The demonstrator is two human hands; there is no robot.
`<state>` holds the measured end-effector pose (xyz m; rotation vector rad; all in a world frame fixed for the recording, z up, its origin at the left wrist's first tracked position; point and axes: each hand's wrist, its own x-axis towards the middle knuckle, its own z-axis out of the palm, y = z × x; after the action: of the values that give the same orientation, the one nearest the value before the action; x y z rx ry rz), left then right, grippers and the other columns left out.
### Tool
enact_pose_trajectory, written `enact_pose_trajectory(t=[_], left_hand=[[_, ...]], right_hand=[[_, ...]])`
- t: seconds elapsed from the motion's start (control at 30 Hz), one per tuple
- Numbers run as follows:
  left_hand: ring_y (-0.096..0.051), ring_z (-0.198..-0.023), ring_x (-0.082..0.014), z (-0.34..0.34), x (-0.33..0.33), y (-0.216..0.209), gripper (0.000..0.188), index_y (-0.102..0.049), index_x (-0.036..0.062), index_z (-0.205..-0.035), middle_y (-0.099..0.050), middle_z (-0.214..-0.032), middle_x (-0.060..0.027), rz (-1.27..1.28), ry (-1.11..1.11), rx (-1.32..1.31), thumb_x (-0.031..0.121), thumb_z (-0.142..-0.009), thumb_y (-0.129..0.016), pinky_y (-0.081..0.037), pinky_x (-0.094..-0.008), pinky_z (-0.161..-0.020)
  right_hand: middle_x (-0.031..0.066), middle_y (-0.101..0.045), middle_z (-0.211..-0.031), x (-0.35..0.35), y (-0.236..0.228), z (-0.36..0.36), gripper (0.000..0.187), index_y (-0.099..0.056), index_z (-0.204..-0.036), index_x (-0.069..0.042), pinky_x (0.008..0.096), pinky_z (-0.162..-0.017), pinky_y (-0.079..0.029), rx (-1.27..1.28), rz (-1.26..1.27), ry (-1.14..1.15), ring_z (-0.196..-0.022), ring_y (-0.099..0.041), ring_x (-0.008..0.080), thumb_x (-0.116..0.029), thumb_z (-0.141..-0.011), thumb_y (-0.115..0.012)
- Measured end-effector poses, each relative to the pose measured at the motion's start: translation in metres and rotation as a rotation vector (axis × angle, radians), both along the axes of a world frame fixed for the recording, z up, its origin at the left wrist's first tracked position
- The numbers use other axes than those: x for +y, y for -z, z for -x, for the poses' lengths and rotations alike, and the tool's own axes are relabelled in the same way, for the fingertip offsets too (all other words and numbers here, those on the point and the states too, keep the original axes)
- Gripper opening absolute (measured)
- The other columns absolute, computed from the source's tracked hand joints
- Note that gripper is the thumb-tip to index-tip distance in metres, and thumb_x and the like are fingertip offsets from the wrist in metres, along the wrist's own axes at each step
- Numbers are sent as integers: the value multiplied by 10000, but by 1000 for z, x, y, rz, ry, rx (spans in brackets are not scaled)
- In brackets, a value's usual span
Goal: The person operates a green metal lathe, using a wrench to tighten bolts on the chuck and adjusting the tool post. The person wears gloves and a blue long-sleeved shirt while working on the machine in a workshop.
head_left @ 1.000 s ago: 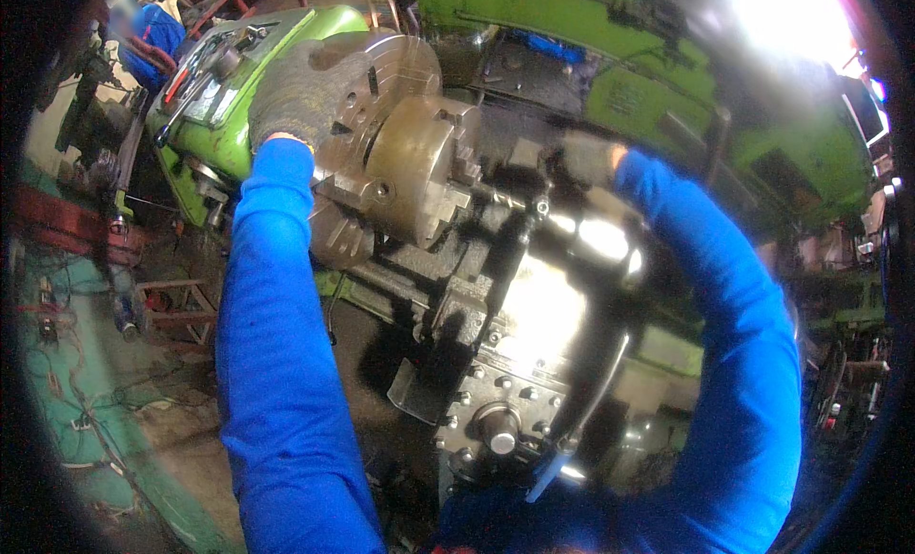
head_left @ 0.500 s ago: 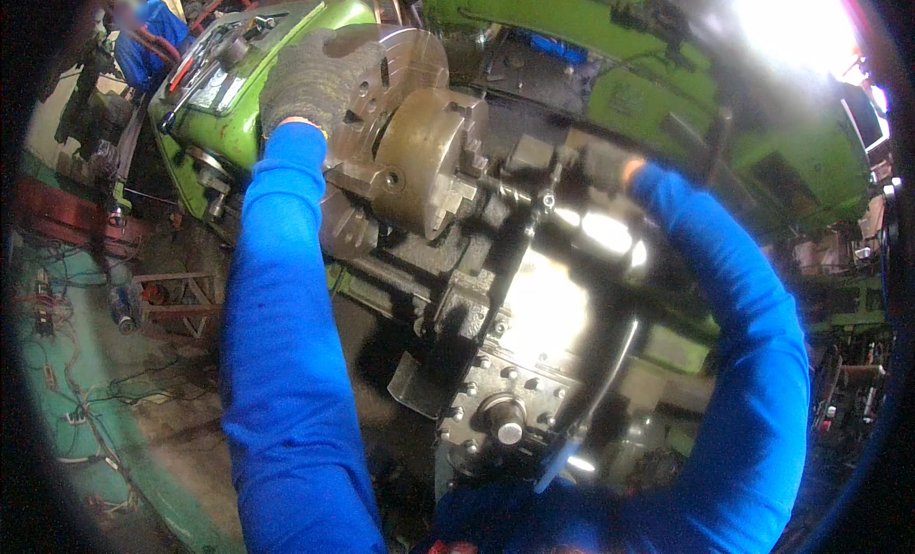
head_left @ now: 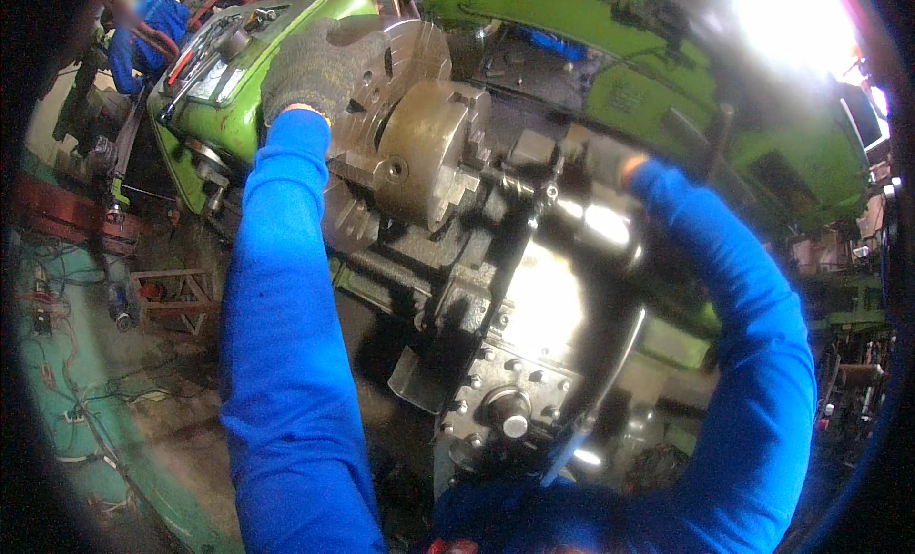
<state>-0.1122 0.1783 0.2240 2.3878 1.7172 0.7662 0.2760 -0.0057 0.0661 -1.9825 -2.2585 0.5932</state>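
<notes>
My left hand (head_left: 319, 72), in a dark grey knit glove, lies over the rim of a large slotted metal faceplate (head_left: 416, 53) on a lathe. Its fingers appear curled onto that rim, though the tips are partly hidden. In front of the plate sits a brownish steel chuck (head_left: 412, 158) with stepped jaws (head_left: 469, 139). Across the machine, my right hand (head_left: 608, 161), also gloved, is beside a small metal block (head_left: 532, 149) and a slim upright handle (head_left: 553, 177). Motion blur and shadow hide the right fingers, so their grip is unclear.
A bolted square plate with a round hub (head_left: 510, 411) is nearest me. The green headstock (head_left: 243, 63) carries several tools on top. A thin curved hose (head_left: 620, 359) runs beside the carriage. Another person in blue (head_left: 148, 39) is at the far left.
My left hand and the chuck appear slightly higher in the picture, along with a small shift of the whole view. The right hand stays at nearly the same spot.
</notes>
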Motion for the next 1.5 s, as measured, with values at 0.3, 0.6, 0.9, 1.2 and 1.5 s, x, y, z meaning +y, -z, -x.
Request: enact_pose_trajectory(t=[0.3, 0.6, 0.9, 1.2, 1.5], left_hand=[[-570, -1343, -388, 4, 2, -1, 906, -578, 73, -1450, -588, -1467, -206, 19, -18, 4, 695, -805, -710, -448, -486, -1126], [-568, -1345, -386, -1, 1, 0, 901, -581, 106, -1454, -589, -1471, -183, 16, -5, 4, 720, -804, -693, -452, -491, -1118], [-596, -1304, -384, 5, 9, 6, 875, -594, 82, -1429, -622, -1426, -191, -69, 95, -65, 702, -819, -690, -463, -480, -1098], [-620, -1265, -377, 2, -7, -7, 803, -634, 57, -1373, -651, -1384, -189, -13, 60, -33, 653, -840, -708, -472, -464, -1078], [-622, -1261, -374, 0, 6, -1, 761, -661, 35, -1340, -660, -1362, -212, -106, 111, 60, 611, -848, -733, -473, -445, -1069]], right_hand=[[211, -747, -1056, 5, -51, 34, 319, -692, -1196, -118, 467, -832, -547, -232, 228, -21, -945, -717, 401, -344, -1035, -537], [239, -708, -1200, 12, -13, -3, 370, -657, -1280, -190, 460, -925, -543, -375, 110, -59, -1109, -690, 401, -438, -1066, -485], [239, -699, -1208, 2, -15, -29, 465, -628, -1341, -191, 489, -987, -524, -217, -65, 229, -1169, -652, 444, -512, -1011, -562], [182, -709, -1123, -108, -109, 51, 302, -689, -1181, -104, 494, -884, -545, -135, -437, 471, -1054, -674, 401, -332, -1000, -609], [154, -672, -946, -194, -67, 48, 187, -659, -1012, -98, 505, -789, -508, -244, -735, 555, -898, -649, 379, -271, -943, -650]])
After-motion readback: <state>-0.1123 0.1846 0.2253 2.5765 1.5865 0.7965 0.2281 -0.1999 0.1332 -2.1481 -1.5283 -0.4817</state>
